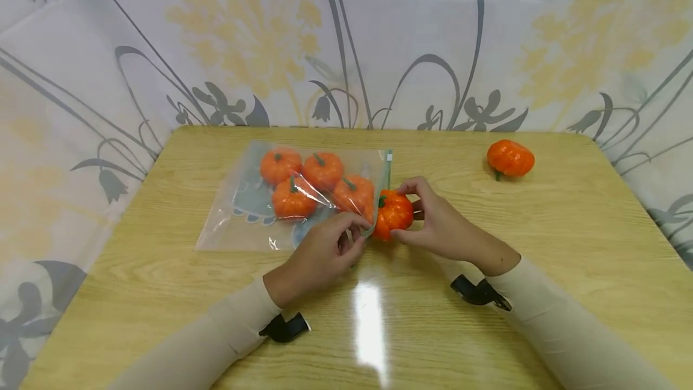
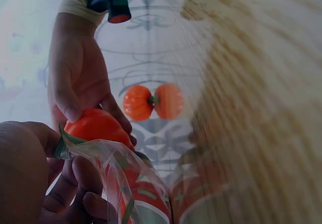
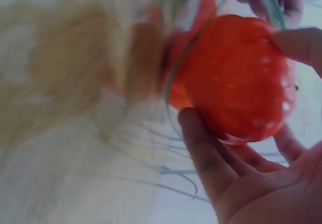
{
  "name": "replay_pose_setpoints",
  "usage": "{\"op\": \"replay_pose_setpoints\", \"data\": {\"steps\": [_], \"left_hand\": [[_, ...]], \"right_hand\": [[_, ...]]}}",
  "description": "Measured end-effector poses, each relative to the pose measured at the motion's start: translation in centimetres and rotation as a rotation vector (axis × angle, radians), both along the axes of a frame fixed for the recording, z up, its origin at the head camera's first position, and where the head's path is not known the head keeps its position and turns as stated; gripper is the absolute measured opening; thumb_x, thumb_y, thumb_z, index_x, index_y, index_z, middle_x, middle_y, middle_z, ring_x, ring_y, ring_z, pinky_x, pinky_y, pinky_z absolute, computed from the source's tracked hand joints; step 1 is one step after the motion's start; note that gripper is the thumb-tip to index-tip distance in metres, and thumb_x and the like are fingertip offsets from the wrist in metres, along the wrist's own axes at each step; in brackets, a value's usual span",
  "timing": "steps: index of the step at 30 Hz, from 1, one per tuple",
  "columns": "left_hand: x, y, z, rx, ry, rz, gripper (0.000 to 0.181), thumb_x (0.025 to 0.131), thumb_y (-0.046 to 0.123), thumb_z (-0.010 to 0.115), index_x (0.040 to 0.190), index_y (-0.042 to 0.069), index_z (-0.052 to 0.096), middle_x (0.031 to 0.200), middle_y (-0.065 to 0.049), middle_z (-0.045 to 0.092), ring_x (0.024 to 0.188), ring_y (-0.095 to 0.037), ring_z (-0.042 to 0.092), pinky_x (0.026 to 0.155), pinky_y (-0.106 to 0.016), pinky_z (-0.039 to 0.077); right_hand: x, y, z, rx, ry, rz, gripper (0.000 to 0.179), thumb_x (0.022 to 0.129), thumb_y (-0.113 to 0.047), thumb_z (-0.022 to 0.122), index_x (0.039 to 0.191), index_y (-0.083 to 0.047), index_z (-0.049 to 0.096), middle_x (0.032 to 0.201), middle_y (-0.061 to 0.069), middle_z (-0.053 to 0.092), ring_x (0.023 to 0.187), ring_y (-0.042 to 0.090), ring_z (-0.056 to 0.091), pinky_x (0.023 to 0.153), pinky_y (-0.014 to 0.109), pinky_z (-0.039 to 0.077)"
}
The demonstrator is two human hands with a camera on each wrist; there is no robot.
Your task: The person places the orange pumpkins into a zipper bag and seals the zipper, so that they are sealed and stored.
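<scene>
My right hand grips a small orange pumpkin between thumb and fingers, right at the mouth of a clear zip bag. In the right wrist view the bag's green-edged rim curves around the near side of this pumpkin. My left hand pinches the lower corner of the bag's mouth; in the left wrist view its thumb and fingers hold the green zip strip. Inside the bag lie several orange pumpkins with green stems, seen through the plastic.
Another orange pumpkin lies on its side at the back right of the wooden table. A patterned cloth hangs behind the table's far edge. Black wrist straps sit at both sleeves.
</scene>
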State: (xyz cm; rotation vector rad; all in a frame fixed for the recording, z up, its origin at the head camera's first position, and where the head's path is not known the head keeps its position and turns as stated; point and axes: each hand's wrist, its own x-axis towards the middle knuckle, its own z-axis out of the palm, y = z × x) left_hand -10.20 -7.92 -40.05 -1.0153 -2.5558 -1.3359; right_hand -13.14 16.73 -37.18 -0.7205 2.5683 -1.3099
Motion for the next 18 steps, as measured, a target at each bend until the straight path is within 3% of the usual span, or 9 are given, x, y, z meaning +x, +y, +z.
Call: {"op": "replay_pose_setpoints", "data": {"steps": [8, 18], "left_hand": [[0.0, 0.1, -0.1, -0.034, -0.011, 0.014, 0.018, 0.094, 0.005, 0.061, 0.112, 0.008, 0.064, 0.092, 0.001, 0.062, 0.071, -0.005, 0.053, 0.064, -0.018, 0.049], [0.0, 0.0, 0.1, -0.031, -0.007, 0.012, 0.020, 0.093, 0.005, 0.063, 0.113, 0.008, 0.064, 0.093, 0.001, 0.063, 0.074, -0.006, 0.054, 0.066, -0.018, 0.051]], "right_hand": [[-0.5, -0.5, -0.7, -0.084, -0.071, -0.014, 0.063, 0.082, -0.005, 0.079, 0.129, 0.000, 0.036, 0.134, 0.019, 0.045, 0.107, 0.035, 0.066, 0.093, 0.045, 0.055], [-0.3, -1.2, -1.4, -0.125, -0.078, -0.042, 0.068, 0.079, -0.007, 0.084, 0.128, -0.004, 0.037, 0.135, 0.016, 0.047, 0.100, 0.029, 0.071, 0.085, 0.031, 0.057]]}}
